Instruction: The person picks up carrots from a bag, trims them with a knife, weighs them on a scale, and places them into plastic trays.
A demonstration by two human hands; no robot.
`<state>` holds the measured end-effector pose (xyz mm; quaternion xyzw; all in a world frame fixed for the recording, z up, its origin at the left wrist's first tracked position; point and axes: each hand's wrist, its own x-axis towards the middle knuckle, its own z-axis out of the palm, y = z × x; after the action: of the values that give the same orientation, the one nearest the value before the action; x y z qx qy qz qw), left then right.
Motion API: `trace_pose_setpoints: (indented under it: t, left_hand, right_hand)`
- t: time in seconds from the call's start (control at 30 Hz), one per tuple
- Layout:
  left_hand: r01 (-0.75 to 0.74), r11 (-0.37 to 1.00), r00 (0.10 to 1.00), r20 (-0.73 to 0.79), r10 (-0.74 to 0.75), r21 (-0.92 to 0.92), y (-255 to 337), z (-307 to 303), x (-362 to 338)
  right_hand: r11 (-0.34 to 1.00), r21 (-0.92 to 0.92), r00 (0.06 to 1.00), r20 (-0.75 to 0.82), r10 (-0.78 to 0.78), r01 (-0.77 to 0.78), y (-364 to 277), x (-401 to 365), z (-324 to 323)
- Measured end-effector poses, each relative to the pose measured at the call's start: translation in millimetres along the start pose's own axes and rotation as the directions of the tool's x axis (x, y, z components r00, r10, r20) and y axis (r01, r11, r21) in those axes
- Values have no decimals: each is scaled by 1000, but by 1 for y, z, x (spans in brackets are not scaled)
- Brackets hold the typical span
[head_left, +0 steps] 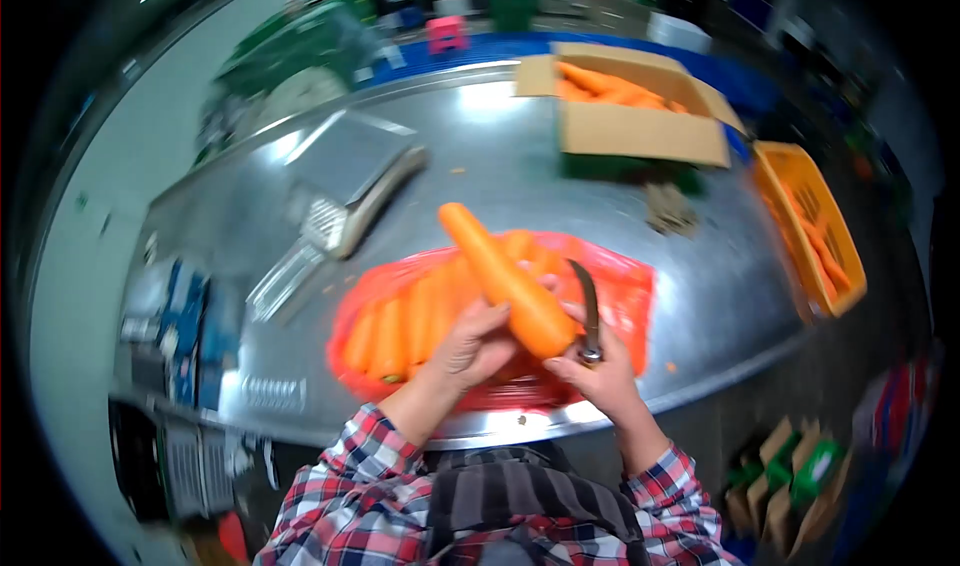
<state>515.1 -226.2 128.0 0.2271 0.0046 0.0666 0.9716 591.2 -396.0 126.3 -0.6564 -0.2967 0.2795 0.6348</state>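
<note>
A large carrot (pixel 500 281) slants across the middle of the head view, its thick end toward me. My left hand (pixel 478 346) is closed around its left side near the thick end. In my right hand (pixel 605 371) is a small knife (pixel 588 306) with a dark curved blade pointing up and away; its fingers also appear to touch the carrot's thick end. Below both hands lies a red plastic bag (pixel 640 281) with several carrots (pixel 400 321) side by side on it. My hands partly hide the carrots at the bag's right.
The metal table (pixel 480 156) carries a platform scale (pixel 350 166) at the left and a cardboard box (pixel 640 131) of carrots at the back right. An orange crate (pixel 850 236) with carrots stands beyond the right edge. Blue packets (pixel 185 316) lie at the left.
</note>
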Motion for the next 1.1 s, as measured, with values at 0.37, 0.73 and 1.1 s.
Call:
trace_pose_setpoints:
  t: [0.37, 0.73, 1.1]
  left_hand:
    - [-678, 735, 643, -500, 581, -18, 128, -123, -176]
    - [-825, -63, -311, -358, 880, 562, 304, -105, -481]
    - [283, 434, 449, -518, 728, 855, 297, -215, -346]
  right_hand:
    - [969, -87, 970, 50, 238, -233, 18, 55, 136]
    - [975, 59, 962, 185, 201, -215, 23, 55, 208]
    - [957, -18, 927, 245, 284, -288, 15, 33, 257]
